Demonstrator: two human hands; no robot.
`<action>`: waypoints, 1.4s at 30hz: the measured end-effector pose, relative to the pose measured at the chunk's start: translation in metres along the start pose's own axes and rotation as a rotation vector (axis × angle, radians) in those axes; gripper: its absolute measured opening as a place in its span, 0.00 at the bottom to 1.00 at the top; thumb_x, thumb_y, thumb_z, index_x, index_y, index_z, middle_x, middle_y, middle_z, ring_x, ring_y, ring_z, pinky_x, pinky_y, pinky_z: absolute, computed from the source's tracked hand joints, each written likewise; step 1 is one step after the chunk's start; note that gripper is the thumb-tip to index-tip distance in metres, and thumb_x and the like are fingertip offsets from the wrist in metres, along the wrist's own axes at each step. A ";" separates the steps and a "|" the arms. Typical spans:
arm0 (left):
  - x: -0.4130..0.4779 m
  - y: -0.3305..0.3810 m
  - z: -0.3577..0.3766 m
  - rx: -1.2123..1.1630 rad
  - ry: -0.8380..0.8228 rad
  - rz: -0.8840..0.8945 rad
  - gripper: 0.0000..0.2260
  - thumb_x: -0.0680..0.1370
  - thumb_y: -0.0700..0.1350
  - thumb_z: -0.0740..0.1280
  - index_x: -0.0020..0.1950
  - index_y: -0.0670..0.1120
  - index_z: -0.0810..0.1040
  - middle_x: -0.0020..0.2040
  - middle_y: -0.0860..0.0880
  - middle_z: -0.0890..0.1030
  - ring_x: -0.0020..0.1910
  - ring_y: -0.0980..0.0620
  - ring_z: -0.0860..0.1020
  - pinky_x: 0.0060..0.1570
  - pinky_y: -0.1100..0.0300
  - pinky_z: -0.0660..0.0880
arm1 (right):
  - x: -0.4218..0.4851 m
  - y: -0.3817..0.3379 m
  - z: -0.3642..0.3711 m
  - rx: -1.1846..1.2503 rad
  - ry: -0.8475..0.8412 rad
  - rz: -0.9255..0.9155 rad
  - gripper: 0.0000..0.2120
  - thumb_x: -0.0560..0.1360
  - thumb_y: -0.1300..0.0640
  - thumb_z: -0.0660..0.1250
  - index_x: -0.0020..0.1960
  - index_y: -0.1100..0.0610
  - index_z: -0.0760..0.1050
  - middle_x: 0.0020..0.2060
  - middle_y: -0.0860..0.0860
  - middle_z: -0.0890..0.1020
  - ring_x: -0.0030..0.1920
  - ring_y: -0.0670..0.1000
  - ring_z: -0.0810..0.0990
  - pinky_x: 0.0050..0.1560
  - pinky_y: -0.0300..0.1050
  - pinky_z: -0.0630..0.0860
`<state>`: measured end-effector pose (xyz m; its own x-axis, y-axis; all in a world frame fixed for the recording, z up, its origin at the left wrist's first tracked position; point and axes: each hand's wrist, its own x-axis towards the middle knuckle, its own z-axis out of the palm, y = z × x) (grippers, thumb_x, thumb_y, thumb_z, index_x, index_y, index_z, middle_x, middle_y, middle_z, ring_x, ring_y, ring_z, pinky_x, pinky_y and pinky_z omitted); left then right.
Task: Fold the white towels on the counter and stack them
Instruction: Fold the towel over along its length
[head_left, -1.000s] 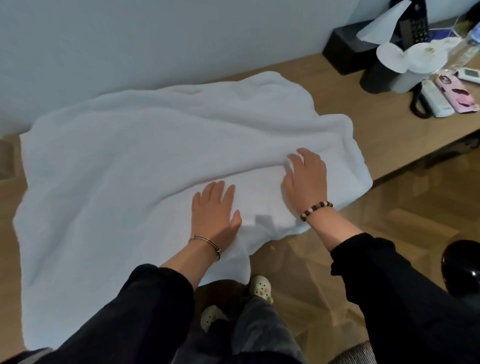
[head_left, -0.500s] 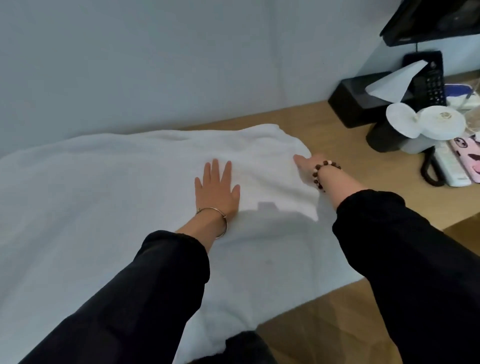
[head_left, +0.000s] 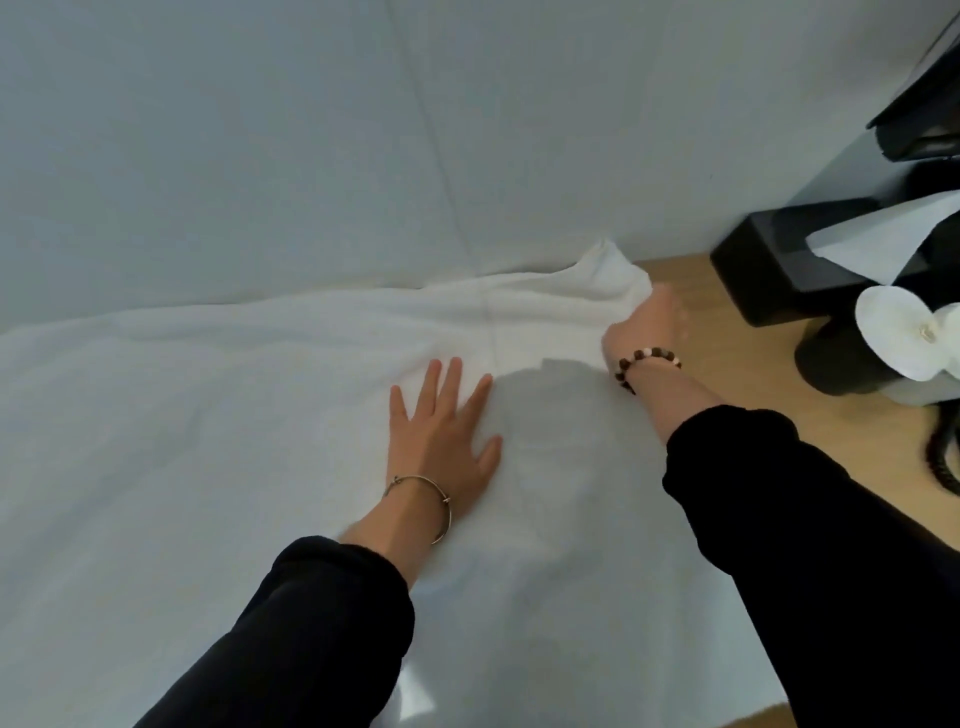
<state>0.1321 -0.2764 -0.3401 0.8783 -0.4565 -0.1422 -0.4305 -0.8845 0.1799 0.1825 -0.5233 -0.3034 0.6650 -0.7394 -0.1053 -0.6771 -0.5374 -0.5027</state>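
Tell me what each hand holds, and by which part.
The right hand grips the white towel by its far right corner; left hand holds nothing, lying flat on the towel.

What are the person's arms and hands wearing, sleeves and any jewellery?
Both arms are in long black sleeves, the left sleeve and the right sleeve, ending short of the wrists. The left hand wears a thin metal bangle at the wrist; the right hand a bead bracelet, dark brown with a few pale beads. No gloves.
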 end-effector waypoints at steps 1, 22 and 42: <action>0.000 0.001 0.000 0.007 -0.005 -0.005 0.31 0.74 0.63 0.46 0.77 0.58 0.46 0.78 0.51 0.43 0.76 0.49 0.39 0.69 0.40 0.39 | -0.001 -0.005 -0.001 -0.035 0.077 -0.090 0.25 0.66 0.68 0.61 0.62 0.60 0.69 0.61 0.57 0.73 0.63 0.60 0.69 0.64 0.52 0.66; 0.057 -0.008 -0.010 0.070 0.042 0.154 0.31 0.75 0.60 0.49 0.77 0.57 0.45 0.78 0.50 0.43 0.76 0.49 0.38 0.70 0.44 0.35 | 0.072 -0.006 -0.002 0.165 0.015 0.158 0.24 0.73 0.38 0.65 0.53 0.59 0.74 0.50 0.55 0.78 0.53 0.57 0.76 0.51 0.49 0.75; 0.056 -0.009 -0.011 0.064 0.027 0.174 0.31 0.76 0.59 0.51 0.77 0.56 0.47 0.78 0.51 0.45 0.76 0.50 0.41 0.72 0.48 0.38 | 0.042 -0.027 -0.024 0.289 0.133 -0.113 0.15 0.78 0.62 0.59 0.65 0.63 0.69 0.53 0.58 0.76 0.60 0.56 0.72 0.57 0.36 0.68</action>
<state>0.1876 -0.2929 -0.3390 0.7942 -0.6013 -0.0876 -0.5883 -0.7969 0.1370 0.2210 -0.5492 -0.2736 0.6709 -0.7383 0.0688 -0.4714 -0.4962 -0.7291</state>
